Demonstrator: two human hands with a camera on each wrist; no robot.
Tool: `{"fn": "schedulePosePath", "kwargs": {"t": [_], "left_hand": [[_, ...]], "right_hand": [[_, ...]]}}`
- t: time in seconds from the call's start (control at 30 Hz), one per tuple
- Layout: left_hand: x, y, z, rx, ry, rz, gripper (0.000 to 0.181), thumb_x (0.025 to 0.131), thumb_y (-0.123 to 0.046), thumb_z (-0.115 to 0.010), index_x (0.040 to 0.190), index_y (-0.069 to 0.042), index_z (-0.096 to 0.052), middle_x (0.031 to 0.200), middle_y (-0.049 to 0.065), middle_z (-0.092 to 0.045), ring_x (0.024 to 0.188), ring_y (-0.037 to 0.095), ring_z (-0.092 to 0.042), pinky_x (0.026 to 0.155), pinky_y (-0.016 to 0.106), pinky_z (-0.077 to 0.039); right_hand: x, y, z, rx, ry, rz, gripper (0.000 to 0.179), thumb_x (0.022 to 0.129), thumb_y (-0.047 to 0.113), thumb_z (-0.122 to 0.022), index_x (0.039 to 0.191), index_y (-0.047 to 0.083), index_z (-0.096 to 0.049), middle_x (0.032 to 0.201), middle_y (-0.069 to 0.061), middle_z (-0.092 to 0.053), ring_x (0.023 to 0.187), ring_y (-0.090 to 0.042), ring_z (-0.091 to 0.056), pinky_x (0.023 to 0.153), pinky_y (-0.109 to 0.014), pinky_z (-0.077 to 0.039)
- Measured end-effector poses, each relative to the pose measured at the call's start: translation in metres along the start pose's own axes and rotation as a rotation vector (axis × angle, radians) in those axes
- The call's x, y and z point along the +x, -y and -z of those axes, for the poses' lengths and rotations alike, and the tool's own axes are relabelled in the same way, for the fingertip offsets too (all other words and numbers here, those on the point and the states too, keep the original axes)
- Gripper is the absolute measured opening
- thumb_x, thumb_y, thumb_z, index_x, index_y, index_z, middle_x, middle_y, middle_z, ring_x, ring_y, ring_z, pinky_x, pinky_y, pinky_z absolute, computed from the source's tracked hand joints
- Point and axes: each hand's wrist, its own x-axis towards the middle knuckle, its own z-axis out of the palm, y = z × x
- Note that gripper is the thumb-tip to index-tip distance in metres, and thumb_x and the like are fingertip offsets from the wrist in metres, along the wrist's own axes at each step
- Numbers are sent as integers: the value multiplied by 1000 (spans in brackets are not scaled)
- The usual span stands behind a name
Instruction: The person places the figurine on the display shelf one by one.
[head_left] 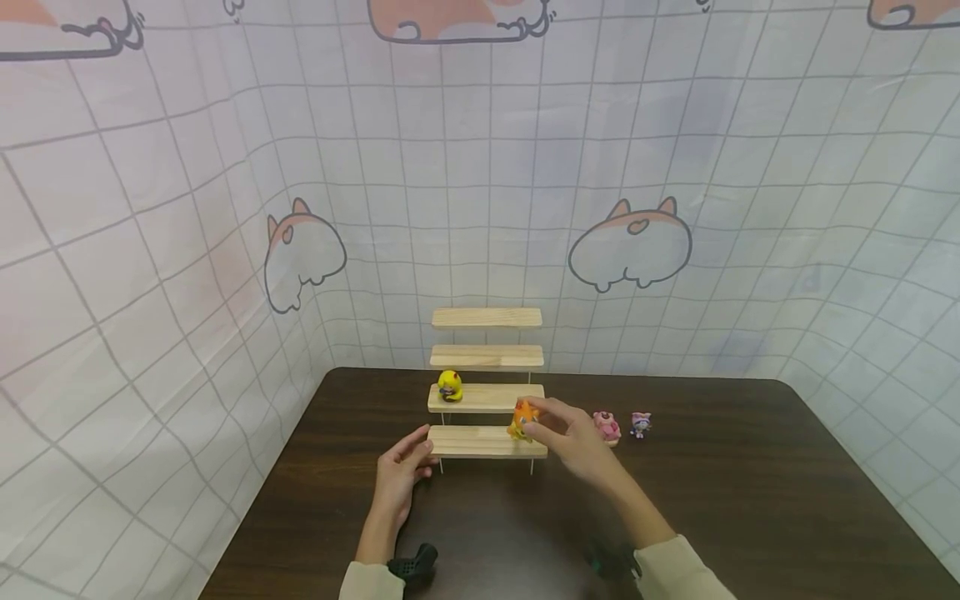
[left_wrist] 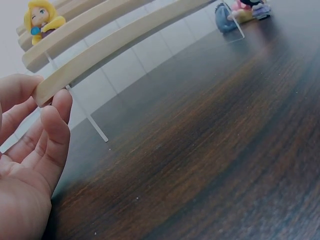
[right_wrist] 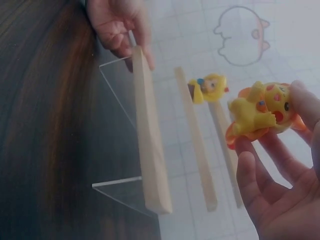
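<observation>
A wooden tiered display rack [head_left: 480, 442] with clear supports stands on the table. My left hand [head_left: 401, 469] grips the left end of its lowest plank [left_wrist: 120, 42], thumb and fingers on either side of the wood. With its fingertips, my right hand [head_left: 581, 440] holds a yellow and orange toy figurine [right_wrist: 260, 110] above the right end of that plank. The figurine has a yellow body, and its face shows in the right wrist view. A yellow-haired doll figurine [left_wrist: 42, 20] sits at the left end of the second plank up.
Right of the rack, a pink figurine [head_left: 607, 427] and a small purple and white figurine [head_left: 641, 425] stand on the dark wooden table [head_left: 750, 483]. Behind the table hangs a white gridded cloth [head_left: 487, 167] with cartoon animals.
</observation>
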Motion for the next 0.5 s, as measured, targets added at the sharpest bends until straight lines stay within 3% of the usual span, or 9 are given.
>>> {"fn": "schedulePosePath", "kwargs": {"t": [0.13,0.3,0.5], "left_hand": [[0,0,0,-2,2,-1,42,97,-14,-72,137,-6,-65,92,-4,-74,77,11,-71,63,21,-55],[0,-1,1,4,4,0,42,97,-15,-72,138,-6,-65,93,-4,-73,78,11,-71,63,21,-55],[-1,-1,0,6,-1,1,43,97,-16,-72,138,-6,-65,96,-3,-74,78,11,-71,64,22,-55]], "right_hand": [[10,3,-5,-27,16,-13,45,97,29,-71,140,16,-64,118,-7,-71,100,-17,-70,80,-26,-55],[22,7,-10,-35,16,-36,47,98,32,-70,142,17,-62,123,-10,-71,102,-23,-70,78,-29,-55],[35,9,-15,-39,52,-48,48,100,37,-67,145,22,-60,120,-7,-70,102,-23,-70,83,-41,-60]]}}
